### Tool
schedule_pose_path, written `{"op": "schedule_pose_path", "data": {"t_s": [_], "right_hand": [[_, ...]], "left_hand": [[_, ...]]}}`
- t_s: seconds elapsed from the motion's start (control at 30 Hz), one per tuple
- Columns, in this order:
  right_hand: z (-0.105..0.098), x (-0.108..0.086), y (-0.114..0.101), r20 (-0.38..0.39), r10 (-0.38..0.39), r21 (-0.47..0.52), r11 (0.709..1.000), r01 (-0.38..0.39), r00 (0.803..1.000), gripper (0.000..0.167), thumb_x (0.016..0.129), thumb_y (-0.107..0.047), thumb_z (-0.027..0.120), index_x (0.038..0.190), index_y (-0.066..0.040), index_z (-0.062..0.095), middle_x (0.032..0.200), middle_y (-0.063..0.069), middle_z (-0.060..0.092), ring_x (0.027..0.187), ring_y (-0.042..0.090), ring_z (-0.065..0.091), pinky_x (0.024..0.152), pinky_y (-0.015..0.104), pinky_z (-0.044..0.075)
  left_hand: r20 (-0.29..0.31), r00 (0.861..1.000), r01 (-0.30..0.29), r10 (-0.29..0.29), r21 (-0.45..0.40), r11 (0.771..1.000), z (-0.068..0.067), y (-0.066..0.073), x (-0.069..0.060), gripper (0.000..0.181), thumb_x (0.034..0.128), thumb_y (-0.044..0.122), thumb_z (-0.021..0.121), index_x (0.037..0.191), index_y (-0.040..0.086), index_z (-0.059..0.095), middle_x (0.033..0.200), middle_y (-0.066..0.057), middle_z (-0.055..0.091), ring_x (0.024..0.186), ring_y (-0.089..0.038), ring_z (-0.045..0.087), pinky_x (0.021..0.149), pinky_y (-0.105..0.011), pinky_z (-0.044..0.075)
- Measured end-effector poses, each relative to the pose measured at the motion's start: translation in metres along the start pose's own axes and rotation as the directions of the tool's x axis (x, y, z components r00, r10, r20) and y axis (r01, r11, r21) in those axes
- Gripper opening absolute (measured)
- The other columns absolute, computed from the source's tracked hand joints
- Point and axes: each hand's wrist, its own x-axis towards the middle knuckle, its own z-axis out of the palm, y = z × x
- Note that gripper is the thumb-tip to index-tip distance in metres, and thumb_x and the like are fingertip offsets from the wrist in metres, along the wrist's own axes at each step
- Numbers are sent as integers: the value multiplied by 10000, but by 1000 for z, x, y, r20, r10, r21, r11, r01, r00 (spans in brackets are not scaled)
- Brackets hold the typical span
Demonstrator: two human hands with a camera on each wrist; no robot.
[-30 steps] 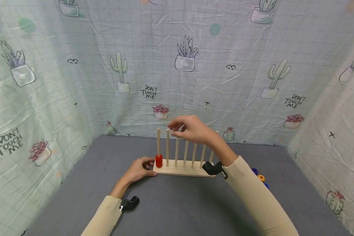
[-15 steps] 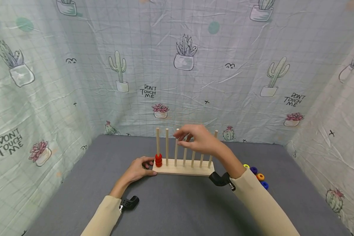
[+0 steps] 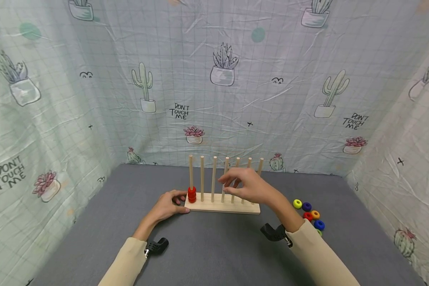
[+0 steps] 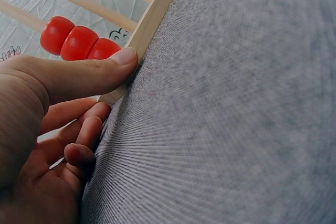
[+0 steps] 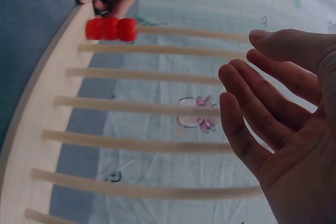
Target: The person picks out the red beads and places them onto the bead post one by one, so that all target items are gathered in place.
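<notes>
A wooden peg stand (image 3: 218, 207) with several upright pegs rests on the table. On its leftmost peg sit several red beads (image 3: 192, 194), stacked at the bottom; they show large in the left wrist view as red beads (image 4: 79, 42). My left hand (image 3: 167, 206) holds the left end of the base, its thumb (image 4: 123, 59) on the front edge and the fingers around the end. In front of the middle pegs hovers my right hand (image 3: 251, 185), fingers loosely bent and holding nothing. The right wrist view shows the right hand (image 5: 289, 108) beside the pegs' upper ends.
Right of the stand lie loose beads: a yellow bead (image 3: 297, 203), a purple bead (image 3: 306, 206), an orange bead (image 3: 315, 215), a red bead (image 3: 308, 216), a blue bead (image 3: 319, 225) and a green one partly behind the sleeve. A printed curtain (image 3: 250, 99) surrounds the grey table (image 3: 214, 246).
My right hand has moved right and down, from above the second peg to the middle pegs. The loose beads have come into view from behind the sleeve. My left hand stays put.
</notes>
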Motion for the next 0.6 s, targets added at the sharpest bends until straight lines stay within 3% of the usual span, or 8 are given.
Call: {"op": "schedule_pose_path", "data": {"t_s": [0.33,0.6], "right_hand": [[7,-23,14,-21,-11,21,1000,11,1000,263,956,-102,734,1219,-87,726,1129,55,757,968,158,722,809,374,599],[11,-40,25,-16,56,40,998,-55,998,251,960,-109,729,1210,-109,736,1131,35,757,960,117,714,818,322,593]], "left_hand": [[-6,1000,9,-10,-10,1000,0,0,-1,672,745,216,934,1345,50,682,1085,-73,690,878,-161,567,785,-326,457],[-6,1000,12,-12,2,1000,0,-1,0,673,746,237,934,1349,74,685,1083,-62,688,872,-148,565,784,-310,452]]}}
